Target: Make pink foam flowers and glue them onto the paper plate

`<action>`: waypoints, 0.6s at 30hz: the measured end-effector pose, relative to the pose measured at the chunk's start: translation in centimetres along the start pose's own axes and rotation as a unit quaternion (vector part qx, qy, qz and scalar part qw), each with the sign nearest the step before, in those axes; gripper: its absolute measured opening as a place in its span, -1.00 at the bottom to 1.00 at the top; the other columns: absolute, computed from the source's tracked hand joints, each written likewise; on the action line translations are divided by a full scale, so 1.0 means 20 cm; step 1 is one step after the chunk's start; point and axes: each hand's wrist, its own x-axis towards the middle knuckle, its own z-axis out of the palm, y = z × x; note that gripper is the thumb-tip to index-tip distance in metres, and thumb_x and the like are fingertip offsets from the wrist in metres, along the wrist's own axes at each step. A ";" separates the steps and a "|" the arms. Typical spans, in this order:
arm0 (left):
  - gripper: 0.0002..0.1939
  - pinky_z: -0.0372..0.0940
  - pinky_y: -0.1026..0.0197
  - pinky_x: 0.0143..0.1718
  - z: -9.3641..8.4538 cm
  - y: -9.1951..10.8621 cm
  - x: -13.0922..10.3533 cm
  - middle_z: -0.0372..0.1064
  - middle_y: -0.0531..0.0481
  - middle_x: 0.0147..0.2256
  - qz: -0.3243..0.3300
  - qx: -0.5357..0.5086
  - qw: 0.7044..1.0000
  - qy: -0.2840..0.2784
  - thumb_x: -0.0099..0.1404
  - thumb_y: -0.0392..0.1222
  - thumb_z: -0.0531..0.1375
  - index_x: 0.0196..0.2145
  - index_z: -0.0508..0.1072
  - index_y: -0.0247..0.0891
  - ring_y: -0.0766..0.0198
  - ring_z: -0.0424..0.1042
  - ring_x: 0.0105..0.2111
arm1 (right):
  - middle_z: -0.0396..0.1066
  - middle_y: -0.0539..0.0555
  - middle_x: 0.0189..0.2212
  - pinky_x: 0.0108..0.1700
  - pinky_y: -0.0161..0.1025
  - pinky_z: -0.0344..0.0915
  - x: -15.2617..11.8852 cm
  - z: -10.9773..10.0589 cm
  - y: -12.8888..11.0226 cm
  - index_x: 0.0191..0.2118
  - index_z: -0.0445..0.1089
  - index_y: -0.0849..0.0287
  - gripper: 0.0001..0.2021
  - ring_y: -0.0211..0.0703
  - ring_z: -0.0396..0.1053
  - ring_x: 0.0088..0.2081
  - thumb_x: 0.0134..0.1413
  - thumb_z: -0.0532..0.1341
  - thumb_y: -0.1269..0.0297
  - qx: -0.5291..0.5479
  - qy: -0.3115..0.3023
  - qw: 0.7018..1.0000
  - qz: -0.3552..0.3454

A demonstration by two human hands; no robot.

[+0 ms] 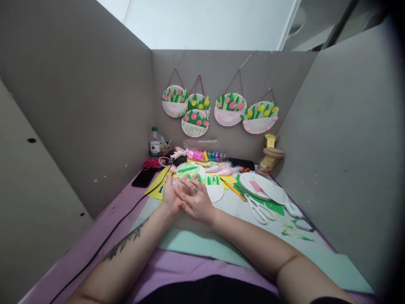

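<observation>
The person's left hand (172, 198) lay palm up, and the fingers of the right hand (199, 207) crossed over it, skin on skin, the two hands together; whether anything was pressed between them could not be told. Just beyond the fingertips lay a round white plate (201, 170) strewn with flat strips in two greens; close beside the right hand was a smooth white plate piece (217, 195) topped by a row of pointed green blades. Flat yellow paper (154, 190) showed near the left hand; to the right were glossy scissors (259, 210) with white looped handles, a slim yellow pencil (232, 189), thin curling green scraps (291, 230) and pale, round plates (245, 182) overlapping on green paper (276, 207). Behind, a clear, crinkled bag (205, 155) held soft-coloured lumps; pink yarn (152, 164) sat in a tangled heap near a clear bottle (155, 143) with a green cap. Counted, the decorated plates (230, 116) hanging by cords on the grey back panel (205, 67) came to five (three bore pink blooms, two yellow; one carried the lettering "HAPPY"); there were one pair of scissors, one pencil, one bottle and, on the right hand, one ring (195, 191).
</observation>
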 end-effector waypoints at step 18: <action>-0.17 0.34 -0.09 -0.04 -0.03 0.02 0.02 0.28 -0.30 0.13 0.039 0.022 0.998 0.038 0.29 0.36 -0.31 0.26 0.05 -0.29 -0.01 0.38 0.04 | 0.26 0.07 0.19 0.02 0.09 0.14 0.02 0.00 -0.03 0.01 0.44 0.01 -0.68 0.13 0.13 0.09 0.15 0.17 0.20 -0.012 -0.001 1.000 0.001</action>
